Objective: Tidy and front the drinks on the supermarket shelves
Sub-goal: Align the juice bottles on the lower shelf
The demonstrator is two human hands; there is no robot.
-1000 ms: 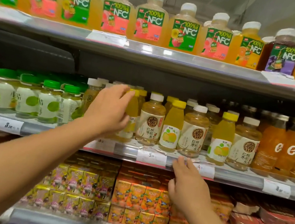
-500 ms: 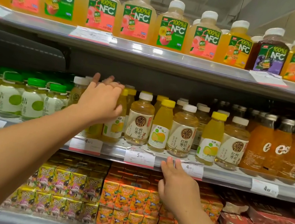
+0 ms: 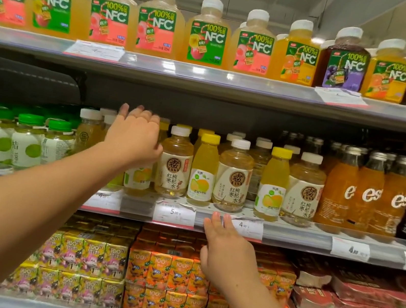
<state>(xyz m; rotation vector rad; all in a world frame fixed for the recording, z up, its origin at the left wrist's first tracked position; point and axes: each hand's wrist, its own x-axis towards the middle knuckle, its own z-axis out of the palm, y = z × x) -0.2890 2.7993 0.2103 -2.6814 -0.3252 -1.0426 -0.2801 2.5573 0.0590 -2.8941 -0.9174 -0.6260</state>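
- Left hand reaches over a yellow juice bottle, fingers loosely spread — not plainly gripping.
- Right hand rests relaxed on the shelf edge.
- Draw it forward upright, label outward.

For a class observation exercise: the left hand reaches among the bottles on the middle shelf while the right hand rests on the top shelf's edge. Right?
Not quite. In the head view the right hand rests on the middle shelf edge, by the price tags, not the top shelf's. The left hand does reach among the bottles.

Left hand raised (fingers spread), right hand lower.
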